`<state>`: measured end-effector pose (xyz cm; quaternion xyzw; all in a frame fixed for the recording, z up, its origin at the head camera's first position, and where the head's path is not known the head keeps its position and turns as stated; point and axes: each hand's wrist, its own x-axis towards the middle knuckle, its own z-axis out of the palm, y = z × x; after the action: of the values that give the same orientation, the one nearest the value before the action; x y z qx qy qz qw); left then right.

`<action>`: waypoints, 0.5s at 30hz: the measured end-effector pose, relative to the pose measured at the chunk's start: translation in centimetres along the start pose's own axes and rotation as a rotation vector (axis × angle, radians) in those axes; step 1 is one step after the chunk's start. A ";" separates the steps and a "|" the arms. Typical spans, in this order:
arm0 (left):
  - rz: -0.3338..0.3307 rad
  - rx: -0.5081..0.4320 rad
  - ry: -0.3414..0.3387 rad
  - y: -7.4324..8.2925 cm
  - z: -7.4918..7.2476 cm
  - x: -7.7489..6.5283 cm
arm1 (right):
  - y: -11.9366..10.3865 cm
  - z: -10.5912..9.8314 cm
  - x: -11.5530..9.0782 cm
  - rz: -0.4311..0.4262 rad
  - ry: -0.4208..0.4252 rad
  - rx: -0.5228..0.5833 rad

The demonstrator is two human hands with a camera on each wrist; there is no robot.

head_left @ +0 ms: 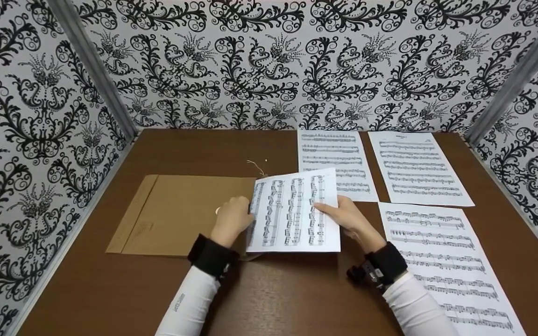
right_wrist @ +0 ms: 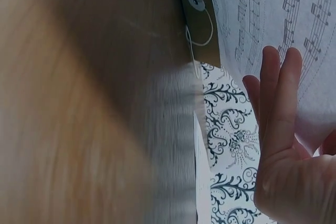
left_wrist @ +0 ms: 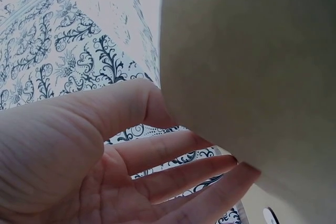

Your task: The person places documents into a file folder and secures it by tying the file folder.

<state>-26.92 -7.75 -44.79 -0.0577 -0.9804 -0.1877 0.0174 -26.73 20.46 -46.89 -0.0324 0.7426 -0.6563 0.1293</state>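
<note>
A brown envelope (head_left: 180, 214) lies on its side at the left, its opening toward the right. My left hand (head_left: 232, 215) grips it at the open edge; in the left wrist view, thumb and fingers (left_wrist: 210, 198) pinch the brown edge. A music sheet (head_left: 292, 210) extends from the opening, printed staves running up and down, its left part hidden in the envelope or behind the left hand. My right hand (head_left: 350, 217) pinches the sheet's right edge, thumb on the printed face and fingers behind. A white button (right_wrist: 196, 1) with a string (right_wrist: 212, 27) shows on the envelope.
Three more pieces of sheet music lie on the right: one at the back (head_left: 332, 161), partly covered by the held sheet, one at the back right (head_left: 418, 168), and one in front (head_left: 446, 261). Patterned walls (head_left: 269, 60) border the brown table (head_left: 269, 289).
</note>
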 end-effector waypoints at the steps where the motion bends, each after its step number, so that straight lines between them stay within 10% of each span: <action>1: 0.001 0.001 0.000 0.0 0.0 0.0 | 0.0 0.2 0.1 -0.002 -0.002 -0.003; 15: 0.007 -0.010 0.000 0.0 -0.2 0.0 | 0.2 2.8 1.4 -0.007 -0.017 -0.026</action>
<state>-26.93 -7.79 -44.62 -0.0614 -0.9792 -0.1926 0.0180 -27.43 17.52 -47.61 -0.0424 0.7498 -0.6467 0.1330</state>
